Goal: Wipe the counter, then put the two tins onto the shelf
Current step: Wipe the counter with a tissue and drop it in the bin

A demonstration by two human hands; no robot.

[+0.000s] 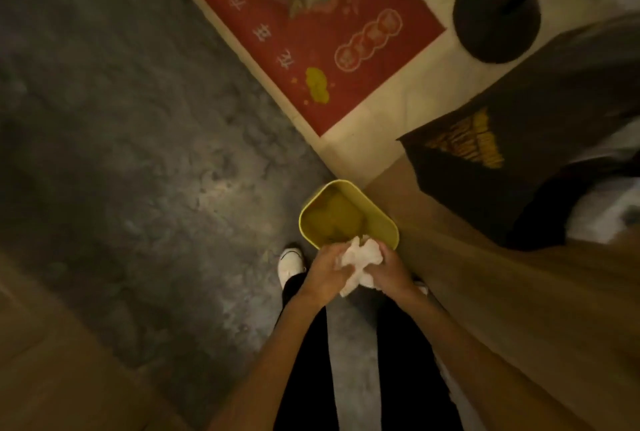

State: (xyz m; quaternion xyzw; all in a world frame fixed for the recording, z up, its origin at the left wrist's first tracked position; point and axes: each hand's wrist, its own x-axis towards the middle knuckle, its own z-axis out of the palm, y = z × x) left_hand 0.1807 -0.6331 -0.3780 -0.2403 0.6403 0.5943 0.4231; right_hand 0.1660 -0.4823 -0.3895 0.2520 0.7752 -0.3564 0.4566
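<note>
I look straight down at the floor. Both of my hands hold a crumpled white tissue (360,262) between them. My left hand (327,271) grips its left side and my right hand (389,269) grips its right side. The hands are just above the near rim of a yellow bin (311,212) that stands on the floor, with crumpled yellowish stuff inside. No tins, counter top or shelf can be made out in this view.
A wooden surface (519,292) runs along the right, with a dark printed cloth (502,167) on it. A red floor mat (311,32) lies ahead, and a black round stand base (497,14) beside it. The floor (138,153) is grey. My white shoe (291,260) is by the bin.
</note>
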